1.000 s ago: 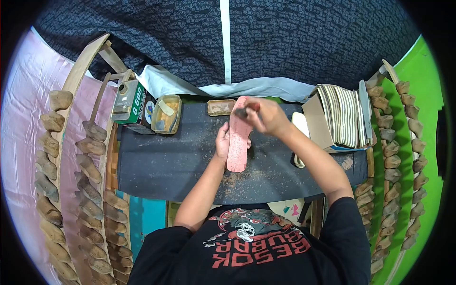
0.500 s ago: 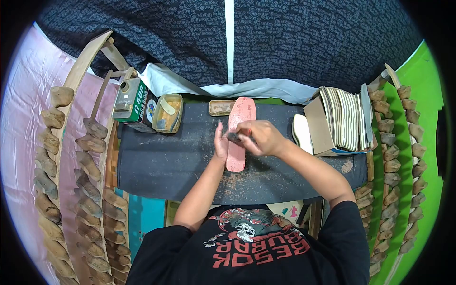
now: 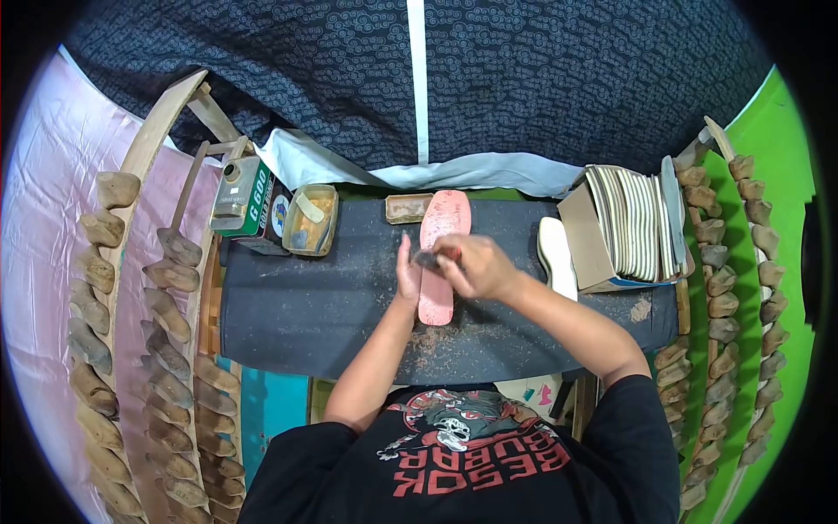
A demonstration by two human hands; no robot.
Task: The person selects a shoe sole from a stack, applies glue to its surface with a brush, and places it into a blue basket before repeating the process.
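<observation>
A pink shoe sole [image 3: 445, 218], speckled with dark crumbs, lies lengthwise in front of me on the dark tabletop. My left hand [image 3: 408, 272] rests along its left edge with the fingers stretched out and pointing away from me. Over the middle of the sole, my right hand [image 3: 478, 266] is closed around a small brush [image 3: 426, 259] with a dark head; a bit of red shows between the fingers. The brush head points left, close to my left thumb. Most of its handle is hidden in my fist.
Brown shavings [image 3: 428, 345] are scattered over the dark tabletop [image 3: 288, 319]. A small tray [image 3: 403, 208] stands behind the sole. At the left are a G 600 can [image 3: 244, 205] and a plastic tub [image 3: 310, 218]; at the right, a white sole [image 3: 557, 253] and a box of soles [image 3: 589, 231]. Racks of wooden shoe lasts [image 3: 105, 227] flank the table.
The view has tilted slightly, so the table sits lower in the picture. My right hand still grips the brush over the sole, and my left hand stays at the sole's left edge.
</observation>
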